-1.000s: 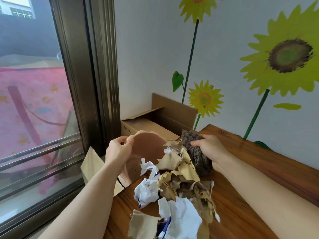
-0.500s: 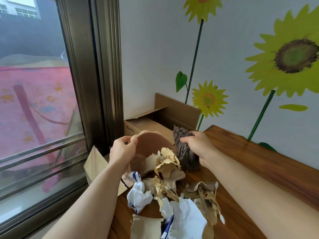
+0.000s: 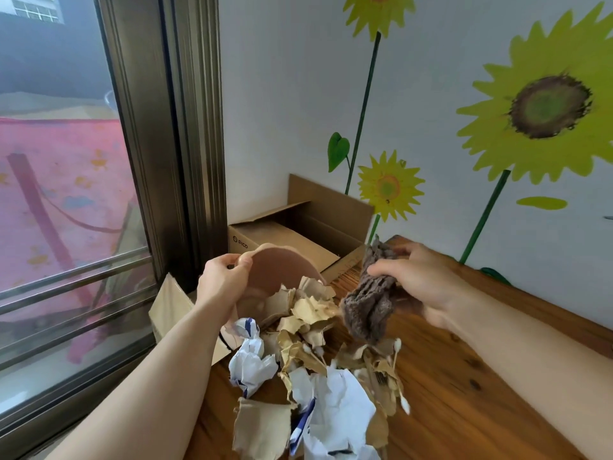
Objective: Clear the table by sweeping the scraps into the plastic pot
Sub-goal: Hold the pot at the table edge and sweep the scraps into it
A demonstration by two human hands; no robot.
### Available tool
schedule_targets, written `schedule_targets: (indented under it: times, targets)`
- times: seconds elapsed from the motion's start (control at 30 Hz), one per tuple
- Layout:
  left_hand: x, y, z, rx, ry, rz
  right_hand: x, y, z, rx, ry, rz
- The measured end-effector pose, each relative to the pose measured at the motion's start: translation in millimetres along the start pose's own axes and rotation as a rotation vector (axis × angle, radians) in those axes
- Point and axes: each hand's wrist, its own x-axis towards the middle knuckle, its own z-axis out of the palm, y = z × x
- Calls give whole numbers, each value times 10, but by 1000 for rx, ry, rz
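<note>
Right hand [image 3: 428,287], centre-right of frame: fingers curled tight around a bunched brown cloth [image 3: 371,303], lifted off the wood, cloth hanging down toward the pile. Left hand [image 3: 222,283], centre-left: thumb and fingers pinching the rim of the plastic pot [image 3: 278,270], which is tipped on its side at the table's left edge, mouth facing right toward the scraps.

Scraps [image 3: 315,356]: torn brown and white paper plus a few cotton swabs, strung from the pot mouth down to bottom centre. Long axis of the pile runs frame-bottom to pot. A few top pieces are already in the mouth.

Key relation: pile lies below-left of the cloth, pot is left of it. Likely next sweep goes leftward and up-frame.

Room: open table [image 3: 464,393] to the right. Left edge is close, with a cardboard box [image 3: 298,234] behind the pot; overshoot probably drops scraps off that edge.
</note>
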Motion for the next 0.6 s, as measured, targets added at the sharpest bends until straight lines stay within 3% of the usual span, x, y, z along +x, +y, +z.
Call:
schedule_targets:
  times: [0.6]
  targets:
    - [36, -28, 10, -16, 2, 5, 560, 91, 677, 166, 101, 15]
